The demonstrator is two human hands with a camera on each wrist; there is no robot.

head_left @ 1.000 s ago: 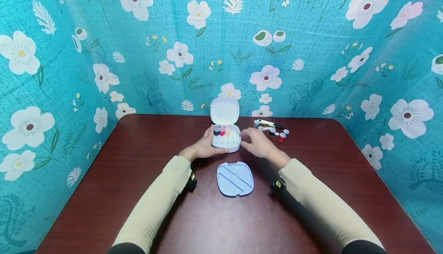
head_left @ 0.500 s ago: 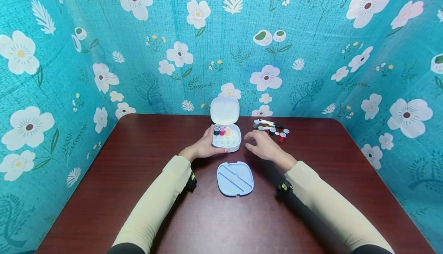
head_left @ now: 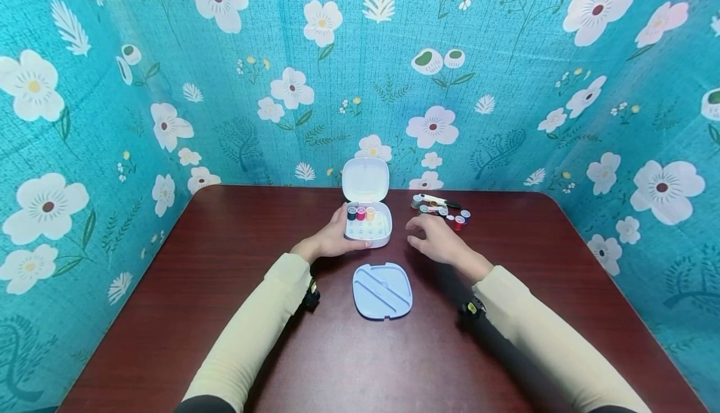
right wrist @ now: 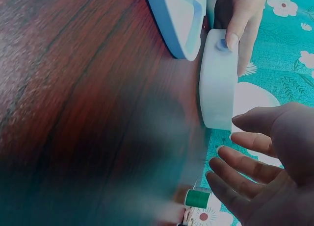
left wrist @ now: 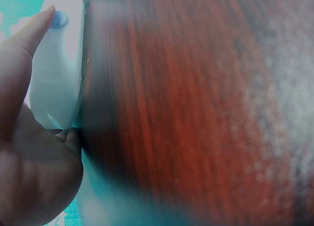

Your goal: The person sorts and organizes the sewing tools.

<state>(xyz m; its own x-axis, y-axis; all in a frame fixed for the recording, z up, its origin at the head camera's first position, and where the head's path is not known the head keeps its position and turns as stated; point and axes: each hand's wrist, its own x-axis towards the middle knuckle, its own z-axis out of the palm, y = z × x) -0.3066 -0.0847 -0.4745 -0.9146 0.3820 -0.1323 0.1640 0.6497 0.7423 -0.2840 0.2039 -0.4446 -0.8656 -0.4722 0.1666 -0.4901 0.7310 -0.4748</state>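
Note:
A white sewing box (head_left: 384, 242) stands with its lid (head_left: 365, 179) up at the back middle of the table. In its pegged interior sit a black thread spool (head_left: 351, 213), a pinkish-red spool (head_left: 361, 213) and a pale orange spool (head_left: 370, 213). My left hand (head_left: 333, 236) grips the box's left side, its thumb along the front beside a round bluish button (left wrist: 59, 20). Right of the box hovers my right hand (head_left: 435, 237), fingers relaxed and apart with nothing between them. A green spool (right wrist: 198, 198) lies beyond its fingertips in the right wrist view.
A pale blue compartment tray (head_left: 382, 291) lies in front of the box. Behind the right hand is a loose group with a red spool (head_left: 459, 220), a blue spool (head_left: 465, 215) and a black-and-white slim tool (head_left: 441, 201). A floral curtain (head_left: 320, 119) hangs along the table's back edge.
My right hand has drawn away from the box's right side, moving rightward and slightly toward me. The left hand, box and tray stay where they were.

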